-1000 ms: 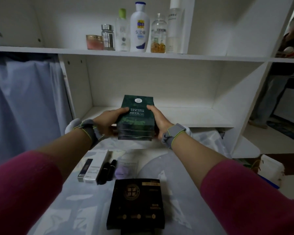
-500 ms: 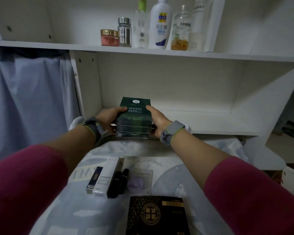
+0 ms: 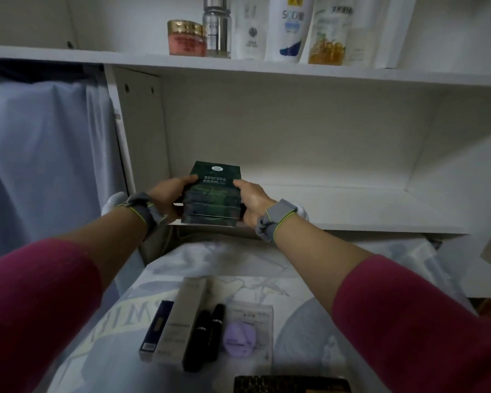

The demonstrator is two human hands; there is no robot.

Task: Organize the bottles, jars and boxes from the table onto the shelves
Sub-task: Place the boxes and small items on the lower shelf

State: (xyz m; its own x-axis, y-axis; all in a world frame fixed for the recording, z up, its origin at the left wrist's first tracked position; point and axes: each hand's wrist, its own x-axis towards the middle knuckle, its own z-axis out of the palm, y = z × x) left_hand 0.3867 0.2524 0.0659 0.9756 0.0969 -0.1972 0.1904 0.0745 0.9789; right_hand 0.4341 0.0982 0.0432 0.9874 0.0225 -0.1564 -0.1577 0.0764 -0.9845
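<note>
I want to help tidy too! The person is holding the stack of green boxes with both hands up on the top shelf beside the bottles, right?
Not quite. In the head view the left hand and right hand hold the green boxes at the lower shelf, below the bottles.

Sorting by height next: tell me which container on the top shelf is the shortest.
The pink jar with the gold lid, leftmost in the row; the silver-capped bottle beside it and the rest stand taller.
</note>
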